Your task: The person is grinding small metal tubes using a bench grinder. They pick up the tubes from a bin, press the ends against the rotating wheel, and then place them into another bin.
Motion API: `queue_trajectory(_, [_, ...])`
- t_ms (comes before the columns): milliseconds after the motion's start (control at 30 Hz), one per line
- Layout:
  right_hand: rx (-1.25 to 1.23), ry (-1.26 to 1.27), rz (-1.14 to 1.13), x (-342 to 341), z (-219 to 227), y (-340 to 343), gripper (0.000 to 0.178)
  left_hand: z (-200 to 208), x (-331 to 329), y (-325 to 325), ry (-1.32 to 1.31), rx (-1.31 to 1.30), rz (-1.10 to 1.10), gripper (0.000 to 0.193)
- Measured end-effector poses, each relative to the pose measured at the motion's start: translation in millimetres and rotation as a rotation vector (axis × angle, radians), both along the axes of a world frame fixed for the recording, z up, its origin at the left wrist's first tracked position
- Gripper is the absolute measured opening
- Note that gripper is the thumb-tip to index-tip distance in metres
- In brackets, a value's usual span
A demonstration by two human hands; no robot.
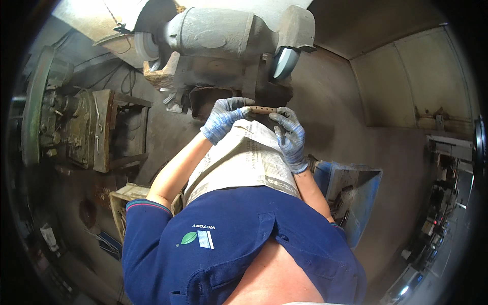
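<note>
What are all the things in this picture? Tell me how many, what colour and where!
Bar with holes: one, brown, between the hands
Grinder: one, grey, top centre
Grinder wheels: two, pale, at the grinder's ends
Newspaper: at least one sheet, pale with dark print, over the lap
Machine: one, dark with greenish parts, left side
Box: one, tan, beside the left arm
Tub: one, blue, beside the right arm
Clutter: uncountable, mostly dark, far right, too blurred to name
Shirt: one, navy, bottom centre
Left hand: one, blue-grey glove, bar's left end
Right hand: one, blue-grey glove, bar's right end
</note>
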State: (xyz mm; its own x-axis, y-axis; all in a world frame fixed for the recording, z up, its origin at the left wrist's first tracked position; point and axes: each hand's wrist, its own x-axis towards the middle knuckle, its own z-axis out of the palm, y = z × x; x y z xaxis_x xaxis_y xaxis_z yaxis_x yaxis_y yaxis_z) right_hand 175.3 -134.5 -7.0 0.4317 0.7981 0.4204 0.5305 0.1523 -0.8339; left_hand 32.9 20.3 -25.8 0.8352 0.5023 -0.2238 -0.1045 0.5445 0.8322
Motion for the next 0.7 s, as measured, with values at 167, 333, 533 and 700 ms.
queue_trajectory(167, [-0.009,0.186,-0.055,1,-11,-2,0.026,-10,14,7,0.007,-0.044,-0.064,0.032])
queue_trajectory(333, [0.008,0.201,-0.123,0,-12,-5,0.025,-10,24,8,0.030,-0.011,-0.025,0.027])
queue_trajectory(533, [0.002,0.142,-0.177,13,-17,7,0.022,-22,34,8,0.132,0.264,0.137,0.017])
queue_trajectory(700, [0.016,0.201,-0.124,32,-34,13,0.019,-24,47,6,0.102,0.177,0.173,0.018])
